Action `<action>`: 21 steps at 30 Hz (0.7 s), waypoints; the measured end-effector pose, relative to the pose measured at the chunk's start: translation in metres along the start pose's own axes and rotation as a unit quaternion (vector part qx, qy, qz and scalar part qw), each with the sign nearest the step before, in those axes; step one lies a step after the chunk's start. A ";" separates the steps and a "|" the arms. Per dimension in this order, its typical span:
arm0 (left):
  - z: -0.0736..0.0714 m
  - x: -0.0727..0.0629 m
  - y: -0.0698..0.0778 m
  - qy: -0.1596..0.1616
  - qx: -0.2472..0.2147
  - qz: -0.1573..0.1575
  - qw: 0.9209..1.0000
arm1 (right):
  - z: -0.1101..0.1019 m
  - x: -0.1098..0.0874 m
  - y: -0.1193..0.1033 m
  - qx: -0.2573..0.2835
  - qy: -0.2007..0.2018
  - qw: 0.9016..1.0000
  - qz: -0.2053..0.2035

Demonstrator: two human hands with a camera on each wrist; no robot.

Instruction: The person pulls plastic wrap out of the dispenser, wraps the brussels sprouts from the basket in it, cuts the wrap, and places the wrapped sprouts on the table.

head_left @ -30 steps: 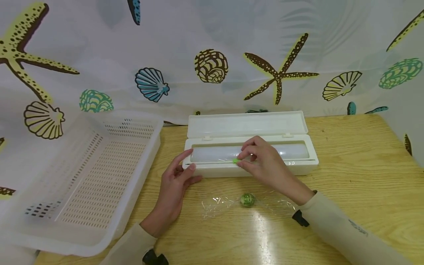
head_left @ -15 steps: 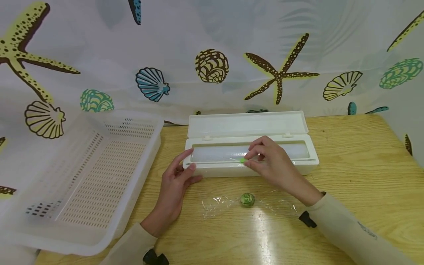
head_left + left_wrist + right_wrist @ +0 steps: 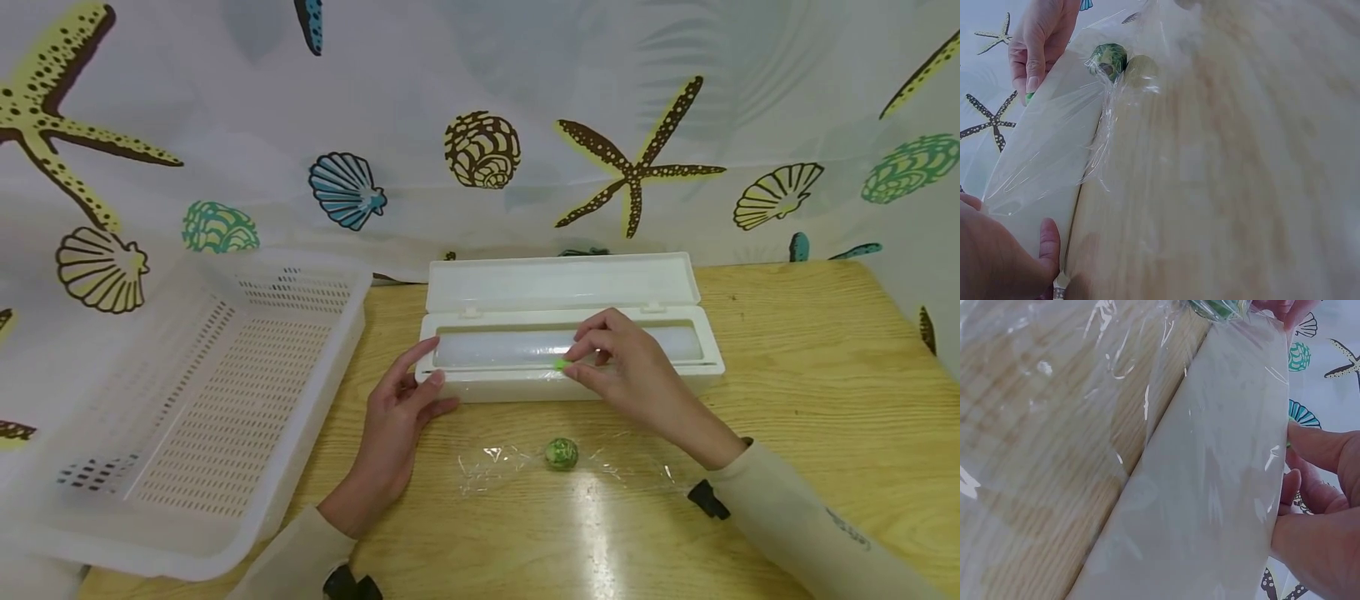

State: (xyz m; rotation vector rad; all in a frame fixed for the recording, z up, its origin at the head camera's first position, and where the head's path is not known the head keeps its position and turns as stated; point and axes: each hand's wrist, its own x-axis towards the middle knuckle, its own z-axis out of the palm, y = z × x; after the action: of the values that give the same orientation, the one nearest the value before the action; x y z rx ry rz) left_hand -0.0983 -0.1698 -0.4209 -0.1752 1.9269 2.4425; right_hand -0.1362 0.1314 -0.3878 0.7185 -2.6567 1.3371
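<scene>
A white cling film dispenser lies on the table with its lid raised at the back and a pale roll inside. My left hand grips its left end, thumb on the front edge. With thumb and fingertips, my right hand pinches the small green slide cutter on the front rail, right of the middle. Clear cling film stretches from the box onto the table. A Brussels sprout sits on the film in front of the box; in the left wrist view, the sprout shows beside the box.
To the left stands a large white perforated basket, close to my left forearm. A curtain printed with shells and starfish hangs behind the dispenser. The wooden table extends to the right.
My right hand has slid to the right along the rail with the green slide cutter. The left hand and the dispenser stay in place, and the sprout has not moved.
</scene>
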 end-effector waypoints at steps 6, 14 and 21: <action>0.000 0.000 -0.001 -0.001 0.002 0.002 1.000 | -0.003 -0.002 0.001 0.004 -0.002 1.000 0.006; 0.000 -0.001 -0.001 -0.003 0.005 0.001 1.000 | -0.007 -0.006 0.003 0.001 -0.006 1.000 0.009; -0.001 0.000 -0.001 -0.003 0.001 0.004 1.000 | -0.010 -0.007 0.004 0.005 -0.005 1.000 0.002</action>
State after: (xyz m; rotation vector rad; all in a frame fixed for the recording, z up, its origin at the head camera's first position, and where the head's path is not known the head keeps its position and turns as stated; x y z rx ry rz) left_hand -0.0983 -0.1710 -0.4224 -0.1598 1.9309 2.4425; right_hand -0.1334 0.1438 -0.3863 0.7241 -2.6630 1.3509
